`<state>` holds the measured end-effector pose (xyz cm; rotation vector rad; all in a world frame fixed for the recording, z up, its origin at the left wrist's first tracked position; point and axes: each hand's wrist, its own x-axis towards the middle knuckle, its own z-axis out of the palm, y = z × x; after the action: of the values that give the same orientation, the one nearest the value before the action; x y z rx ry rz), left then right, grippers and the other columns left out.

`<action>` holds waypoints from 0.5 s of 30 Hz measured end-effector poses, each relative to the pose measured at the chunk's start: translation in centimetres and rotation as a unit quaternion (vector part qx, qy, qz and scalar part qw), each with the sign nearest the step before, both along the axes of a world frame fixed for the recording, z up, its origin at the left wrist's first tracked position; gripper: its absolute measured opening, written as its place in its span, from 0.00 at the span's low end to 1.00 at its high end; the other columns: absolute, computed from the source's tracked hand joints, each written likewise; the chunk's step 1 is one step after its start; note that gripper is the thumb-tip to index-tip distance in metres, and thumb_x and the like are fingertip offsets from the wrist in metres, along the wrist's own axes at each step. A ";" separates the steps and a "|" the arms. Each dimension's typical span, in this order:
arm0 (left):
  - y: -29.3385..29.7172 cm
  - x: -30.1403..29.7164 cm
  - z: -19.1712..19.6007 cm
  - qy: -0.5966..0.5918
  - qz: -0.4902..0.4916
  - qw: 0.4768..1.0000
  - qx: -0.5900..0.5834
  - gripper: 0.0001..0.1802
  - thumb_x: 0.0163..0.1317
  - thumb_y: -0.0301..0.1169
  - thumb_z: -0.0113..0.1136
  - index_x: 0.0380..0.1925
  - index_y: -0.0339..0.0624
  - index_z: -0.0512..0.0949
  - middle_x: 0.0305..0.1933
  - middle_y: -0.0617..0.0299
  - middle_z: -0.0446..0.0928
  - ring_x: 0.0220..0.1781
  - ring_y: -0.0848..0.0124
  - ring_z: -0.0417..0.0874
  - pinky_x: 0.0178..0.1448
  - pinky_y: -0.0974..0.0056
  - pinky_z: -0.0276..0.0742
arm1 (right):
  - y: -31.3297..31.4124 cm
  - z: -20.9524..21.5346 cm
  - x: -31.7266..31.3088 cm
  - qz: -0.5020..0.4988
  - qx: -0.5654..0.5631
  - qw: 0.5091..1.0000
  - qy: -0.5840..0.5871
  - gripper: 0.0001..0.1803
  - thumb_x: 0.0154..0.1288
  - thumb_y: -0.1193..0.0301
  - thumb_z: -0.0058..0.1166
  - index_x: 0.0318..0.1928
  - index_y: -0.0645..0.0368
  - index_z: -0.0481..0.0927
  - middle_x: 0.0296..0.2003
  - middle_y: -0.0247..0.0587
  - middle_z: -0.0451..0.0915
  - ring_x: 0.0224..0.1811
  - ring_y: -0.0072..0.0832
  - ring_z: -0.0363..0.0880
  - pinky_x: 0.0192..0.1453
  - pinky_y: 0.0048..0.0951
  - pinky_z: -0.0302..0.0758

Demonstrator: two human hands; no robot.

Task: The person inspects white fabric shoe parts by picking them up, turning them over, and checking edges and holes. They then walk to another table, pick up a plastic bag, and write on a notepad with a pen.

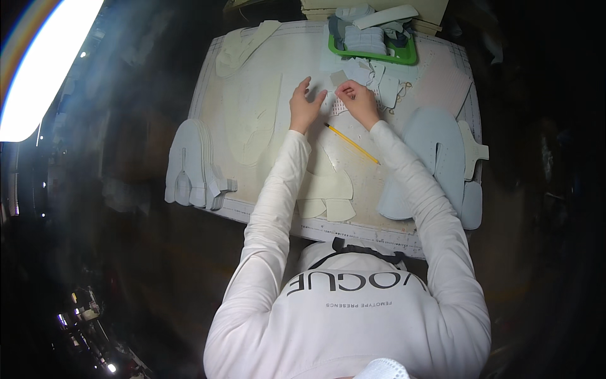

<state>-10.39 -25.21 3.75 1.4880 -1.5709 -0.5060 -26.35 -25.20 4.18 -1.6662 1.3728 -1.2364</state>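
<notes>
My left hand point(304, 108) hovers over the middle of the work table point(252, 47), its thumb and fingers apart with nothing between them. Just to its right, my right hand point(358, 104) has its fingertips pinched together; whatever they hold is too small to make out. Partly under the right hand lies a white sheet with rows of small red marks point(337, 105). A small grey square piece point(339, 78) is just beyond the fingers. Between my forearms, a yellow pencil point(351, 143) lies slantwise on the table.
A green tray point(372, 57) of folded grey and white pieces stands at the back. Pale blue cut pieces point(435, 132) lie at the right, a stack of grey-white pieces point(189, 161) at the left edge. Cream pattern pieces point(325, 186) lie near the front, pinkish sheets point(440, 82) at the far right.
</notes>
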 end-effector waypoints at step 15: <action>25.5 2.3 0.7 0.260 -0.157 0.763 0.570 0.21 0.69 0.43 0.47 0.34 0.36 0.80 0.29 0.61 0.82 0.28 0.77 0.82 0.32 0.75 0.75 | 13.5 0.3 0.7 0.234 0.247 0.938 0.071 0.33 0.45 0.80 0.60 0.56 0.53 0.67 0.30 0.43 0.78 0.33 0.33 0.79 0.39 0.30 0.75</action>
<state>-8.12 0.25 4.44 1.6233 -1.0046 -2.1591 -25.66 -11.68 4.51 -1.6007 1.1460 -0.4582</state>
